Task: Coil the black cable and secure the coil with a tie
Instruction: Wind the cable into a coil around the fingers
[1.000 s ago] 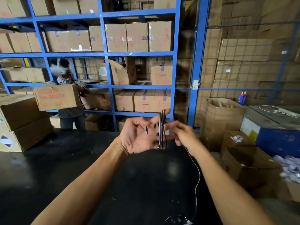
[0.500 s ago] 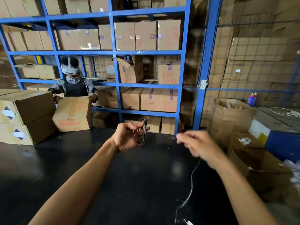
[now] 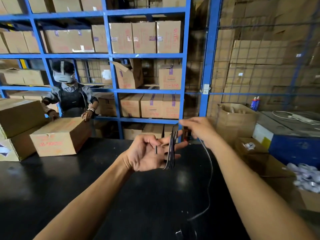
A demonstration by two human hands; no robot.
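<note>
Right hand (image 3: 199, 130) pinch on black cable (image 3: 210, 168), thin loops round left hand (image 3: 147, 155)

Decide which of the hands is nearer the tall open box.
Right. The right hand is just left of the box; the left hand lies farther left and lower.

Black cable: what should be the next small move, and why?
Probably the right hand should carry the black cable down around the left hand for one more loop. Several loops already hang on its straight fingers, while a loose length runs from the right hand down to the table.
</note>
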